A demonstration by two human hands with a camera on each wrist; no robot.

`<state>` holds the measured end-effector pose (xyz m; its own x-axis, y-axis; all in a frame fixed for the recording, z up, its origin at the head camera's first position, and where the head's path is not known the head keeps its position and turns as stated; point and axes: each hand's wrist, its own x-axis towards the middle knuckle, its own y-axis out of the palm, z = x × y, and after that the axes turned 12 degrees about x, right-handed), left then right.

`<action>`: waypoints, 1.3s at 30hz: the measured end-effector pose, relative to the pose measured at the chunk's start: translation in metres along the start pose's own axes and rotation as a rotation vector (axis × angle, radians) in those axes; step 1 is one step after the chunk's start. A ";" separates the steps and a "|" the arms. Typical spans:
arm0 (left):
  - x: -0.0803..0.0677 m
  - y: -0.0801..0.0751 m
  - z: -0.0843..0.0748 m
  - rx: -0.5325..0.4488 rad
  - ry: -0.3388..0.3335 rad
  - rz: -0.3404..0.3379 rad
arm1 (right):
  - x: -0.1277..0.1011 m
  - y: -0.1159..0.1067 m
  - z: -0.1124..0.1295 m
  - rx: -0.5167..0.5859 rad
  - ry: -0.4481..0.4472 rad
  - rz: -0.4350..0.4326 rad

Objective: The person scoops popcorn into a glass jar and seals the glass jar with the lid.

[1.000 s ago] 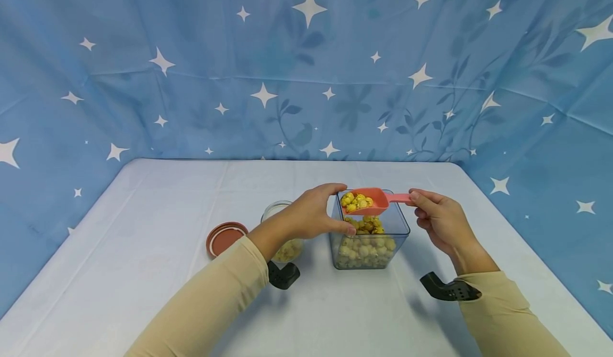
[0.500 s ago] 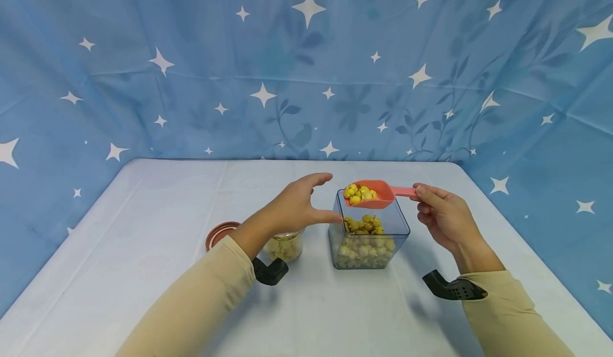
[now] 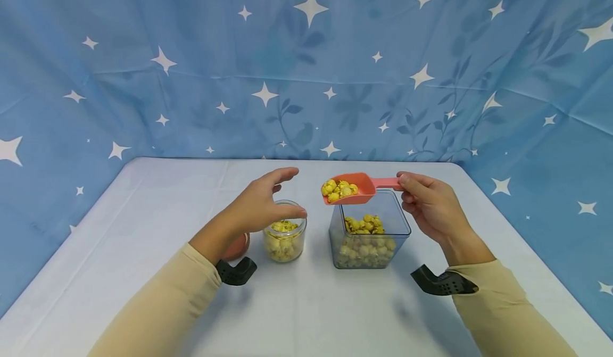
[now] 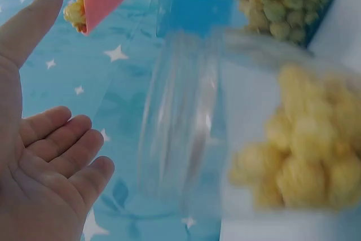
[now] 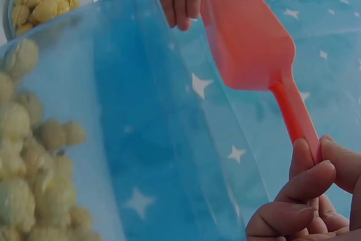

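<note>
My right hand point(image 3: 431, 202) pinches the handle of a coral-pink scoop point(image 3: 361, 187) loaded with yellow popcorn point(image 3: 337, 189). The scoop is level above the left rim of a clear square container point(image 3: 369, 250), which holds more popcorn. My left hand point(image 3: 258, 202) is at the mouth of a round glass jar point(image 3: 284, 245), thumb and fingers spread apart with nothing between them. Popcorn fills part of that jar, and the left thumb overlaps its rim in the head view. In the right wrist view, thumb and fingertips meet on the scoop's handle point(image 5: 299, 117).
A reddish-brown round lid point(image 3: 238, 248) lies left of the jar, partly hidden by the left wrist. White cloth covers the table point(image 3: 306, 309). Behind it hangs a blue curtain point(image 3: 306, 80) with white stars. Each wrist wears a black camera mount.
The left hand has let go of the square container's rim and moved left to the jar. The scoop of popcorn has risen out of the container and shifted left.
</note>
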<state>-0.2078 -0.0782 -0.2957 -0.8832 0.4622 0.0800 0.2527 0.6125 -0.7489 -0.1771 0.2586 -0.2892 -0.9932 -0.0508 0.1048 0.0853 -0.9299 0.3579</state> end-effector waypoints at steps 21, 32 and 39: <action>-0.023 0.023 0.038 -0.118 -0.123 0.063 | 0.009 0.051 -0.007 -0.392 -0.039 0.006; -0.024 0.025 0.041 -0.079 -0.104 0.034 | 0.010 0.063 -0.012 -0.603 -0.056 0.002; -0.023 0.026 0.043 -0.051 -0.104 0.030 | 0.010 0.066 -0.012 -0.647 -0.066 -0.005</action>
<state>-0.1975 -0.1007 -0.3451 -0.9104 0.4135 -0.0132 0.2975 0.6323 -0.7153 -0.1824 0.1926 -0.2760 -0.9848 -0.0425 0.1685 -0.0048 -0.9626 -0.2708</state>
